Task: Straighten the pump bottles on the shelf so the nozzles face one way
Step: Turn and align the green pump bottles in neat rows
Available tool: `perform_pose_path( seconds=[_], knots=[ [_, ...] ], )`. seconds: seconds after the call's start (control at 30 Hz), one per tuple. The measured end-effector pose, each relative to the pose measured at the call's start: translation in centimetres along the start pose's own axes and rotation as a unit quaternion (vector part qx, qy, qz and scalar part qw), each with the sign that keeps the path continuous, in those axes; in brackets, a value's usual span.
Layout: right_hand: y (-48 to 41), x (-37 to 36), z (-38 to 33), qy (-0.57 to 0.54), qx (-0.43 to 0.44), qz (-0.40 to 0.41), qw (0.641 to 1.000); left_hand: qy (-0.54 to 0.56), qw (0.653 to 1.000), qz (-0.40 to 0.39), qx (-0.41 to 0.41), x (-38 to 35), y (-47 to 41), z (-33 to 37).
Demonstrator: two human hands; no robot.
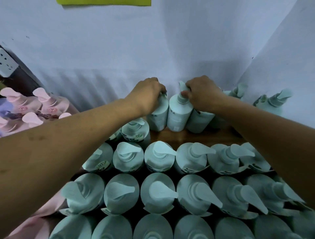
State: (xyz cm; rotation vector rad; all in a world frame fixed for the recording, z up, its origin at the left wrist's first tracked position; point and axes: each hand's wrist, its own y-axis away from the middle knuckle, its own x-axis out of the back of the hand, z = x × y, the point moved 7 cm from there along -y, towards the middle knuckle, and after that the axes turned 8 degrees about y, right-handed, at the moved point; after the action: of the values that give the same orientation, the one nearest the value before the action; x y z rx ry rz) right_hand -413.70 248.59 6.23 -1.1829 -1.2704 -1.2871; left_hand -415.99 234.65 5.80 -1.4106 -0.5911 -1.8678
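Rows of teal bottles (192,160) stand on a wooden shelf (187,136), backed by a white cloth (153,51). Your left hand (148,95) reaches to the back row at centre frame. Its fingers curl down over the top of the left bottle (158,116), and the pump is hidden under your palm. Your right hand (202,95) pinches the pump neck of the next bottle (178,116), which touches the left bottle on its right. Its nozzle (182,85) sticks up toward the cloth.

More back-row bottles (272,102) stand further right, partly behind your right forearm, with their nozzles tilted up and right. A bare strip of shelf shows between the back row and the nearer rows. The middle row (160,158) runs under both forearms, its nozzles mostly pointing right. The front rows (158,192) at the bottom of the frame also point right or down-right, except the leftmost bottle, which points left. A labelled bottle (136,129) stands just below your left wrist.

Pink bottles (44,104) crowd the left edge. A white socket strip (6,63) sits at upper left, and a yellow-green sheet (104,2) at the top.
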Motion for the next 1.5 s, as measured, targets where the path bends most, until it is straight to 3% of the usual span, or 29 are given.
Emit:
perform_pose_path(
  seconds=[0.1,0.27,0.5,0.73,0.87,0.97,1.1,1.2,1.33,1.4,1.5],
  knots=[
    [0.1,0.0,0.3,0.033,0.024,-0.006,0.999,0.014,1.0,0.003,-0.008,0.2,0.5,-0.6],
    [0.0,0.0,-0.2,-0.077,0.01,0.059,0.995,0.038,0.999,0.005,-0.026,1.0,1.4,-1.9],
    [-1.3,-0.8,-2.3,-0.028,0.026,0.077,0.996,0.058,0.995,0.031,-0.081,1.3,3.0,-1.7],
    [-1.4,-0.5,-2.8,-0.067,0.097,0.003,0.993,0.167,0.986,-0.012,-0.008,0.9,2.8,-2.3],
    [-1.4,-0.2,-3.2,-0.043,0.118,0.018,0.992,0.247,0.967,0.013,0.057,0.9,2.0,-2.3],
    [-1.6,0.5,-3.0,0.017,0.146,0.017,0.989,0.234,0.969,0.068,0.05,1.5,1.8,-1.7],
    [-1.2,0.6,-3.8,0.021,0.201,-0.035,0.979,0.089,0.989,0.073,0.093,1.4,2.0,-2.9],
    [-0.7,0.4,-3.5,0.011,0.182,-0.048,0.982,0.083,0.989,0.076,0.092,1.3,2.4,-2.8],
    [-0.4,0.2,-2.9,-0.111,0.118,0.003,0.987,0.09,0.987,0.088,0.103,1.0,2.2,-2.8],
    [-0.4,-0.5,-2.9,-0.06,0.09,0.043,0.993,0.093,0.986,0.082,0.115,0.5,2.1,-3.0],
    [-0.3,-1.8,-2.7,-0.041,0.057,0.029,0.997,0.114,0.982,0.093,0.118,0.1,2.3,-3.0]
  ],
)
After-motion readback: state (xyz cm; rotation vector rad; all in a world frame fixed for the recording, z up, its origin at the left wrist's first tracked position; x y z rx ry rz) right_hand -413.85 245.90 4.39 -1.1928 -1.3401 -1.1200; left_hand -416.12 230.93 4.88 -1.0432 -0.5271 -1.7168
